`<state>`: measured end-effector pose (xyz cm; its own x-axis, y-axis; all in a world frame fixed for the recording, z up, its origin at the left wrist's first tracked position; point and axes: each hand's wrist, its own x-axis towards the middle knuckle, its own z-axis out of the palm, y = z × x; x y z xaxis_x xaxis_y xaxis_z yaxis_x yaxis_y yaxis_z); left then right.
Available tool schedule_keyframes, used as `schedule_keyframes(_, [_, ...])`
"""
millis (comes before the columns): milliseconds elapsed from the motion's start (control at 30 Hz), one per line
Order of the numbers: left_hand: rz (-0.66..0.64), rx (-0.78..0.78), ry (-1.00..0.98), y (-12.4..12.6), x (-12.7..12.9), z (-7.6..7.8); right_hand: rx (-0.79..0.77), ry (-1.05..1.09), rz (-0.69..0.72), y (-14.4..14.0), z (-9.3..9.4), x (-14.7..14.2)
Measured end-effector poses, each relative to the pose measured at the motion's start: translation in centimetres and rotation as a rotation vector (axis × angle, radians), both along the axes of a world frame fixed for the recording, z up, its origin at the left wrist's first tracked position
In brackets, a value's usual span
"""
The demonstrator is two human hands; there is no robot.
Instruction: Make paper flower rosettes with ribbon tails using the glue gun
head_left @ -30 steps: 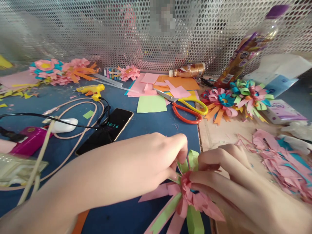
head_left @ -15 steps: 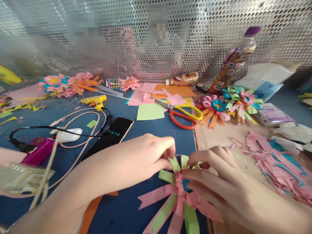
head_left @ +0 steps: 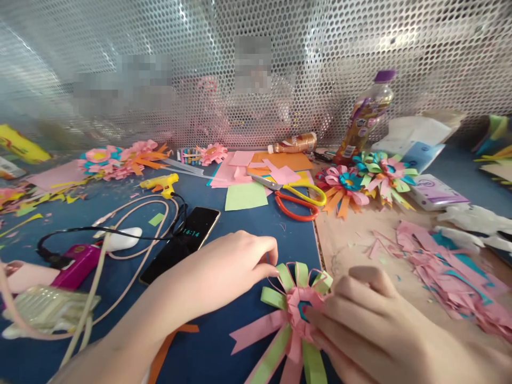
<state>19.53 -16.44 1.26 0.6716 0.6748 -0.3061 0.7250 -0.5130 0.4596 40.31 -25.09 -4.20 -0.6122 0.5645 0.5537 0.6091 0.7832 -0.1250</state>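
Observation:
A paper ribbon flower [head_left: 295, 314] lies low in the middle of the view. It has green loops on top, a folded pink ring around a blue centre, and pink and green tails spreading downward. My right hand [head_left: 372, 320] is closed on the flower's right side, fingers bent over the pink ring and hiding part of it. At the upper left of the green loops, my left hand [head_left: 252, 258] is curled with thumb and forefinger close together. A thin pink strand runs near those fingertips, but whether they pinch it is unclear.
Scissors [head_left: 298, 208] lie beyond my hands beside coloured paper sheets [head_left: 246, 196]. Leftward are a phone [head_left: 200, 229], a yellow glue gun [head_left: 162, 184] and looped cables. Finished paper flowers [head_left: 348, 181], a bottle [head_left: 360, 125] and pink paper scraps [head_left: 440, 277] are to the right.
My right hand has moved down from the green loops to the ring's right side, and its fingers have curled in. My left hand has drawn slightly away from the loops. The view has shifted.

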Motion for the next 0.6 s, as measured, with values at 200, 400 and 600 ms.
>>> schedule_keyframes(200, [0.018, -0.043, -0.002, 0.1, 0.3, -0.2, 0.120, 0.145, -0.148, -1.9, -2.2, -0.5])
schedule_keyframes(400, [0.009, -0.046, -0.019, 0.0, 0.4, -0.5, 0.117, 0.094, -0.068, -0.7, -2.1, -0.1])
schedule_keyframes(600, [0.010, -0.047, -0.026, -0.2, 0.5, -0.6, 0.065, 0.108, -0.071, 0.0, -2.4, -0.1])
